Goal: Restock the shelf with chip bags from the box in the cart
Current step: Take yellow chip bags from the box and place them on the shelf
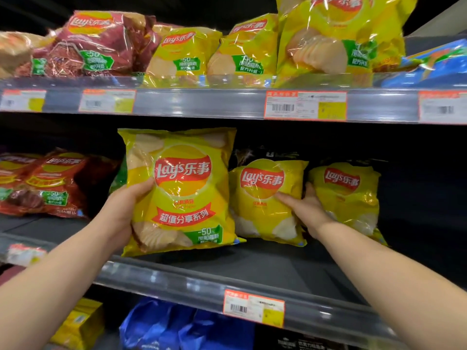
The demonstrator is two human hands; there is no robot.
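A large yellow chip bag stands upright on the middle shelf, and my left hand grips its left edge, thumb across the front. To its right a smaller yellow chip bag leans on the shelf; my right hand holds its right side, thumb on the front and fingers behind. Another yellow bag stands just right of that hand. The box and cart are out of view.
Red chip bags lie at the left of the middle shelf. The upper shelf carries maroon, yellow and blue bags. Below, blue bags and a yellow pack show. Dark open shelf space lies at the far right.
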